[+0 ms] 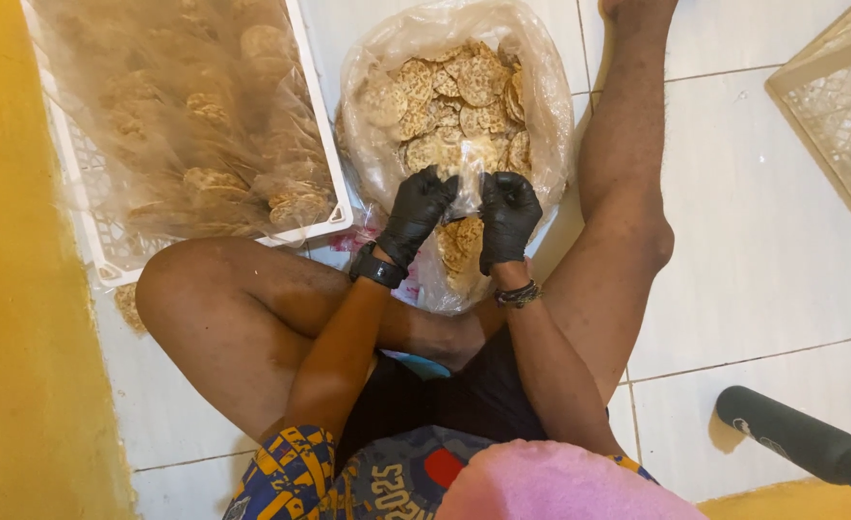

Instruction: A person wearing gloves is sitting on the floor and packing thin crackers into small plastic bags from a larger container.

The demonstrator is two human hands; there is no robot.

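I sit on a tiled floor with my legs folded. My left hand (416,210) and my right hand (508,214) both wear black gloves and pinch the top of a small clear plastic bag (462,252) filled with round golden biscuits. The two hands are close together, almost touching, fingers closed on the bag's neck. Just beyond them lies a big clear bag (541,116), open, with many loose round biscuits (454,101) inside.
A white plastic crate (322,144) at the left holds several packed bags of biscuits. Another empty white crate (835,106) stands at the upper right. A yellow wall (12,318) runs down the left side. A black cylindrical object (801,443) lies at the lower right.
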